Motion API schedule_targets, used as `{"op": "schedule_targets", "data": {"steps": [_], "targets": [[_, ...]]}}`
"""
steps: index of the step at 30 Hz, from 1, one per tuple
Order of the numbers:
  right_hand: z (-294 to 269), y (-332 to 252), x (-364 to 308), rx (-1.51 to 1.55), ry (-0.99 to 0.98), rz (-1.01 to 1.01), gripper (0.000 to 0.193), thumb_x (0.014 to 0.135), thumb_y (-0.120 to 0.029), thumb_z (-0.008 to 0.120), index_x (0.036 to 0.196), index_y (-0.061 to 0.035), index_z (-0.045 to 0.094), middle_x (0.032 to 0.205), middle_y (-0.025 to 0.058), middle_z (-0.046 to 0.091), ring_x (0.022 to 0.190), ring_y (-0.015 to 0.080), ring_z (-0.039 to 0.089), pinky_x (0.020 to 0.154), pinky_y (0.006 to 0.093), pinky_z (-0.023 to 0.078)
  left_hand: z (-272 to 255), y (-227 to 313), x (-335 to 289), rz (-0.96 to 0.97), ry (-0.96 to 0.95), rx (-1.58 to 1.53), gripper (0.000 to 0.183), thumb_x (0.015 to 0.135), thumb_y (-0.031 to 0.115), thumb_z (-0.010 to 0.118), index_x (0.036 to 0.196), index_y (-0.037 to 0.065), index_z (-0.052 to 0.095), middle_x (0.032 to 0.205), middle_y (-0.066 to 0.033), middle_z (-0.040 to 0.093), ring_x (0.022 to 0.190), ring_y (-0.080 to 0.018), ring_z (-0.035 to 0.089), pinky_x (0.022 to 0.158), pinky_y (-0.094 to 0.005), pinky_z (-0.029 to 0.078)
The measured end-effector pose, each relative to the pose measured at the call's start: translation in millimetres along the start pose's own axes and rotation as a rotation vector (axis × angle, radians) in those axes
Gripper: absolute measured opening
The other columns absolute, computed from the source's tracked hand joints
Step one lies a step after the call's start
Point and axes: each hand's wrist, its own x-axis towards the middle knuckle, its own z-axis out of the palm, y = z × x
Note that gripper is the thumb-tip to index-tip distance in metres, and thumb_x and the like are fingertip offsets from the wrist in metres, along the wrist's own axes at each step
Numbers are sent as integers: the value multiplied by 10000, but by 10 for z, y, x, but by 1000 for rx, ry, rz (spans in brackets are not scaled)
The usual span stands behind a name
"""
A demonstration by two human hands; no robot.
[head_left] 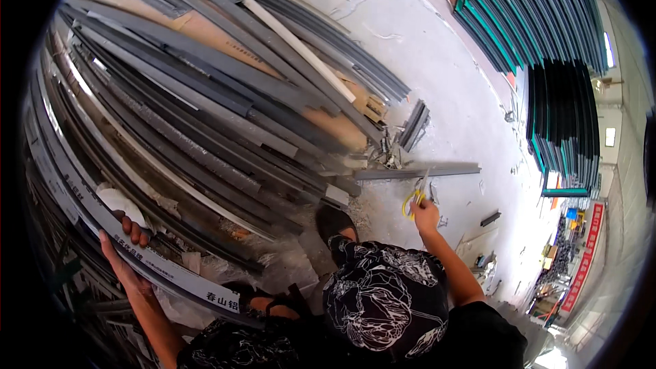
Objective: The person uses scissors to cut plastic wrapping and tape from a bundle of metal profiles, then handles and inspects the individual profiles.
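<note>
My left hand (123, 257) is wrapped around a long grey metal profile (164, 264) that has a printed pale film on its face. The profile slants from the far left down toward my legs, and the fingertips curl over its upper edge. Out to the right, my right hand (427, 216) grips a pair of scissors (413, 203) with yellow handles. Their blades point away from me, over the floor, close to a grey bar (418, 171) lying there. A whitish rounded thing (117, 203) sits behind the profile near my left fingers; its kind is unclear.
Long dark and grey profiles (198, 102) lie heaped on the left, with cardboard among them. Short offcuts (414, 125) and scraps are on the pale floor (454, 123). Stacks of dark, green-edged panels (564, 116) stand at right. My shoe (335, 222) is beside the heap.
</note>
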Motion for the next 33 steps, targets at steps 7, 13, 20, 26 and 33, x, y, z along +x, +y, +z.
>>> {"op": "schedule_targets", "data": {"steps": [7,13,20,26,33], "targets": [[190,300,-11,-718,-454,-129,322,789,-377,572,845,-74,663,831,137,647,754,315,628,644,400,499,822,171,278,-52,-347,278,519,879,416,511,1151,-13,403,822,-28,426,673,-89,408,575,-223,377],[-532,-1658,-163,288,-463,-659,343,778,-289,667,994,-26,620,825,161,633,746,268,642,670,339,506,1534,9,476,-129,-356,550,528,824,436,586,1066,-10,440,808,-31,473,658,-95,459,577,-226,423],[-690,-3458,-579,1231,-1220,-611,763,738,-335,707,1302,7,324,1126,152,524,1028,233,525,891,328,416,2321,-977,471,-88,-500,685,484,749,352,715,970,-24,505,811,-64,577,697,-113,558,612,-271,483],[-619,-3155,25,1235,-580,-339,445,666,-107,650,1075,13,524,922,103,583,822,181,565,729,300,460,2544,-1632,745,385,-855,981,518,845,363,592,1113,-69,489,1025,-185,569,979,-247,554,838,-336,446],[-406,-1161,1096,267,177,-332,773,608,-166,678,1281,62,373,1257,241,466,1162,359,456,996,374,334,1446,-987,548,-20,-1097,1491,379,844,370,533,1000,27,576,944,-172,553,922,-330,545,795,-403,442]]}}
